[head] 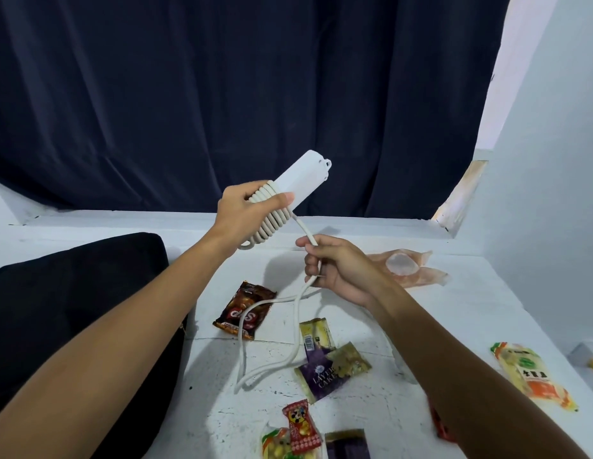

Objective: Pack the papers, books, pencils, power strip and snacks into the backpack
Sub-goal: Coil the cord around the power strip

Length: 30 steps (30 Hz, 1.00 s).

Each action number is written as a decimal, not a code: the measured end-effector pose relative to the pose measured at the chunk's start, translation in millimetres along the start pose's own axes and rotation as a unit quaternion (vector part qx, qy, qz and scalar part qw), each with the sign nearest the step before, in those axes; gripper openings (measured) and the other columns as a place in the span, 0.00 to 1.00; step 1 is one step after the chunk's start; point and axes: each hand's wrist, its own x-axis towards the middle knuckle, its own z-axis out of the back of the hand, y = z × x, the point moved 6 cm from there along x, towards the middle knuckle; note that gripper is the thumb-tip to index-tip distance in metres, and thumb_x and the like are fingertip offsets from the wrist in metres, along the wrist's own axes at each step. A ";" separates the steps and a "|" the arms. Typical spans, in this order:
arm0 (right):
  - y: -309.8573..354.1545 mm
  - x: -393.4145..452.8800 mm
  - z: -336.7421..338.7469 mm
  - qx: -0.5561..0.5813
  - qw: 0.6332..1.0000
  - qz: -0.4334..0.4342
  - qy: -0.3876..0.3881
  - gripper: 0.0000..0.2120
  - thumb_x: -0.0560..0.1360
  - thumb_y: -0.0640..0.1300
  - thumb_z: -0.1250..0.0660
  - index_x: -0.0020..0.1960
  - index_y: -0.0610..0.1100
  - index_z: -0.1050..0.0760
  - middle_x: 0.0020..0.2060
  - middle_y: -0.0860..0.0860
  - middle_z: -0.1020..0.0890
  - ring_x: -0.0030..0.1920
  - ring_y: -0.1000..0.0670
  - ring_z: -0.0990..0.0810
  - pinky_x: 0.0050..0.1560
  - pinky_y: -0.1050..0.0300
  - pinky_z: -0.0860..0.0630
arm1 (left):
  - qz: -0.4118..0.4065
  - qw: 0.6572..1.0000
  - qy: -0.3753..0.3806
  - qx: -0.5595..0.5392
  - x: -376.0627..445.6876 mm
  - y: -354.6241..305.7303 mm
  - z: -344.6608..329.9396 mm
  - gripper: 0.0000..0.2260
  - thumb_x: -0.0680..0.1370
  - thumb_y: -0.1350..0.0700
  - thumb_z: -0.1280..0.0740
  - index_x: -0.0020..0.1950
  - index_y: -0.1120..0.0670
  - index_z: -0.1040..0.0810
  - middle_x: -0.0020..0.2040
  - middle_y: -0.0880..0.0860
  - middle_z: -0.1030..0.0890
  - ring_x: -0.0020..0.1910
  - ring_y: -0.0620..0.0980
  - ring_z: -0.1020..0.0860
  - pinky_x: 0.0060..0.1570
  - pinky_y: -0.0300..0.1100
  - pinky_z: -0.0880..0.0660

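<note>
**Power strip held up, cord partly wound**

The left hand (pixel 252 207) grips a white plastic power strip (pixel 301 178) above the white table (pixel 470 309), fingers and thumb curled round the part of its body where its grey-white cord (pixel 272 220) is wrapped in tight coils. The strip tilts up and away, its far end bare. Just below and right of the strip, the right hand (pixel 338 270) holds the loose run of the same cord in curled fingers; from there the cord hangs in slack loops down to the table.

Below the strip, the loops cross a brown snack packet (pixel 243 309) and pass beside a purple and gold layer-cake wrapper (pixel 331 372). Nearer the person than the strip lie a small red sweet wrapper (pixel 300 425) and, far to the right, an orange and green snack bag (pixel 533 376). A pink translucent pouch (pixel 407 266) lies right of the strip, behind the right hand. The black fabric backpack (pixel 73 309) sits left of the strip, under the left forearm.
</note>
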 end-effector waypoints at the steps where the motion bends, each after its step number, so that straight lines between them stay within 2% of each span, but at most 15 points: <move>1: -1.2 0.1 -4.6 0.030 0.999 -0.007 0.015 0.09 0.80 0.35 0.41 0.58 0.40 0.27 0.30 0.48 0.28 0.30 0.52 0.28 0.35 0.55 0.23 | -0.016 0.999 -0.013 0.028 1.2 -2.0 1.9 0.11 0.69 0.46 0.23 0.44 0.51 0.17 0.39 0.50 0.17 0.37 0.45 0.20 0.36 0.41 0.21; 2: -2.9 0.1 -8.9 0.062 0.998 -0.014 0.031 0.10 0.80 0.35 0.41 0.60 0.40 0.27 0.30 0.48 0.28 0.30 0.52 0.28 0.38 0.52 0.21 | -0.037 0.997 -0.025 0.061 1.9 -4.1 4.5 0.11 0.69 0.45 0.23 0.45 0.49 0.17 0.39 0.48 0.17 0.37 0.45 0.20 0.34 0.40 0.22; 4: -5.4 -0.8 -12.7 0.125 0.990 -0.022 0.055 0.13 0.78 0.34 0.40 0.61 0.41 0.29 0.31 0.47 0.28 0.31 0.51 0.27 0.41 0.46 0.20 | -0.088 0.988 -0.028 0.121 2.1 -9.8 8.0 0.12 0.69 0.43 0.24 0.47 0.47 0.18 0.38 0.46 0.18 0.39 0.46 0.20 0.36 0.42 0.21; 7: -8.2 -7.6 -10.9 0.161 0.984 -0.037 0.060 0.16 0.75 0.35 0.38 0.63 0.40 0.30 0.36 0.45 0.25 0.28 0.54 0.28 0.28 0.60 0.25 | -0.159 0.960 -0.029 0.228 1.8 -16.6 15.1 0.18 0.69 0.39 0.25 0.54 0.45 0.19 0.43 0.43 0.19 0.43 0.46 0.21 0.44 0.45 0.22; 9: -12.8 -13.9 -8.3 0.112 0.992 -0.043 0.047 0.14 0.77 0.35 0.39 0.61 0.39 0.29 0.36 0.45 0.24 0.26 0.55 0.32 0.22 0.66 0.34 | -0.167 0.947 -0.061 0.267 9.6 -17.3 31.5 0.22 0.68 0.38 0.25 0.59 0.46 0.20 0.47 0.44 0.18 0.46 0.47 0.21 0.48 0.46 0.23; 12: -3.4 -25.0 -10.6 -0.131 0.991 0.011 -0.014 0.09 0.79 0.37 0.38 0.59 0.39 0.25 0.31 0.48 0.25 0.25 0.55 0.34 0.25 0.63 0.38 | -0.152 0.926 -0.060 0.340 23.9 -10.6 50.1 0.24 0.68 0.36 0.27 0.60 0.45 0.21 0.48 0.48 0.18 0.47 0.52 0.21 0.49 0.51 0.23; 13: 6.4 -27.7 -15.1 -0.235 0.970 0.051 -0.041 0.09 0.79 0.38 0.37 0.58 0.40 0.23 0.30 0.50 0.25 0.26 0.56 0.33 0.27 0.63 0.37 | -0.147 0.917 -0.049 0.368 26.2 -7.3 51.3 0.24 0.68 0.36 0.27 0.60 0.45 0.22 0.47 0.49 0.18 0.47 0.53 0.21 0.49 0.52 0.23; 16: 37.7 -30.7 -39.6 -0.461 0.861 0.197 -0.085 0.08 0.80 0.40 0.38 0.53 0.43 0.20 0.32 0.54 0.23 0.31 0.59 0.27 0.33 0.67 0.32 | -0.161 0.883 -0.006 0.440 24.4 0.2 44.2 0.26 0.69 0.37 0.27 0.63 0.45 0.23 0.50 0.51 0.18 0.49 0.55 0.21 0.49 0.51 0.24; 18: 52.6 -29.9 -51.3 -0.496 0.826 0.252 -0.093 0.09 0.80 0.40 0.38 0.49 0.42 0.19 0.32 0.56 0.23 0.33 0.58 0.28 0.36 0.62 0.32 | -0.175 0.856 0.048 0.484 21.2 4.8 36.6 0.27 0.68 0.36 0.27 0.65 0.43 0.24 0.52 0.50 0.19 0.51 0.55 0.22 0.50 0.49 0.25; 21: 76.5 -25.5 -48.2 -0.474 0.813 0.315 -0.125 0.08 0.78 0.39 0.37 0.48 0.42 0.18 0.28 0.60 0.26 0.29 0.59 0.30 0.35 0.65 0.34 | -0.179 0.832 0.182 0.492 13.8 13.3 29.0 0.28 0.66 0.37 0.25 0.64 0.41 0.23 0.51 0.46 0.19 0.50 0.50 0.22 0.49 0.50 0.24; 23: 89.0 -18.5 -35.6 -0.445 0.822 0.324 -0.150 0.08 0.78 0.39 0.36 0.49 0.43 0.17 0.29 0.55 0.23 0.29 0.56 0.31 0.33 0.62 0.33 | -0.154 0.848 0.258 0.437 1.6 17.7 24.8 0.28 0.64 0.39 0.22 0.62 0.42 0.21 0.49 0.44 0.18 0.47 0.47 0.22 0.47 0.47 0.24; 25: 92.9 -7.0 -18.8 -0.425 0.836 0.305 -0.167 0.07 0.77 0.40 0.34 0.49 0.44 0.17 0.34 0.47 0.19 0.32 0.48 0.26 0.36 0.55 0.28 | -0.114 0.887 0.307 0.327 -11.2 19.9 20.1 0.24 0.64 0.45 0.20 0.59 0.43 0.19 0.48 0.46 0.17 0.46 0.47 0.20 0.44 0.41 0.23; 26: 91.8 -0.7 -8.7 -0.405 0.852 0.286 -0.170 0.06 0.77 0.39 0.33 0.49 0.44 0.17 0.34 0.46 0.18 0.32 0.48 0.25 0.35 0.55 0.27 | -0.097 0.905 0.322 0.260 -16.8 19.7 18.6 0.22 0.64 0.48 0.19 0.56 0.43 0.18 0.48 0.48 0.17 0.46 0.47 0.20 0.43 0.40 0.22; 28: 83.3 10.0 11.5 -0.298 0.917 0.219 -0.149 0.06 0.76 0.37 0.31 0.50 0.44 0.18 0.30 0.48 0.22 0.25 0.54 0.31 0.27 0.60 0.35 | -0.079 0.931 0.331 0.131 -23.2 17.9 20.3 0.22 0.63 0.49 0.19 0.55 0.48 0.16 0.52 0.51 0.16 0.50 0.49 0.18 0.46 0.41 0.21; 30: 68.9 16.8 20.5 -0.182 0.964 0.157 -0.111 0.07 0.76 0.33 0.34 0.49 0.42 0.19 0.26 0.50 0.27 0.23 0.56 0.38 0.24 0.63 0.44 | -0.063 0.949 0.307 0.025 -21.6 18.1 24.9 0.29 0.60 0.44 0.19 0.58 0.52 0.17 0.55 0.52 0.16 0.53 0.49 0.18 0.50 0.40 0.22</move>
